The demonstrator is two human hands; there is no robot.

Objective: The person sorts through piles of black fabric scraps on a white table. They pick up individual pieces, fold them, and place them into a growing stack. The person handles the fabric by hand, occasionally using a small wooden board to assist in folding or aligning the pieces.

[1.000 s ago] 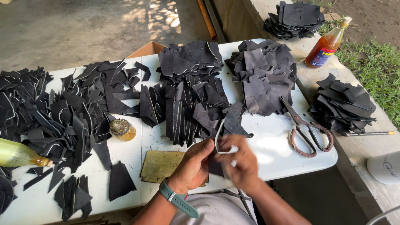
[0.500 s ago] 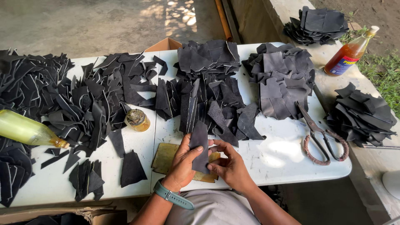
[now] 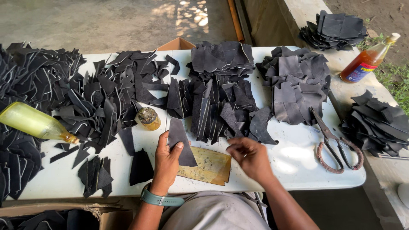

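Right now your left hand (image 3: 167, 159) is clamped on a dark leather piece (image 3: 180, 142), thumb pressed on its face and fingers behind it, so the piece stands nearly upright off the white table (image 3: 298, 168). Its long axis runs away from you, narrow end up toward the piles and broad end low, overlapping the near edge of the yellowish flat template (image 3: 208, 166) that lies just beside your wrist.

Your right hand (image 3: 249, 155) holds nothing: its fingers are loosely curled together and hover over the table to the right of the template, close to the stacked black offcuts (image 3: 221, 115). Those offcuts lie straight ahead of that hand, nearer to it than to your left.

Farther out, a small glass jar (image 3: 149, 118) sits just left of the held piece, a pale green bottle (image 3: 36, 123) lies on its side at the far left, and rusty scissors (image 3: 336, 147) rest well to the right, beyond your right hand.
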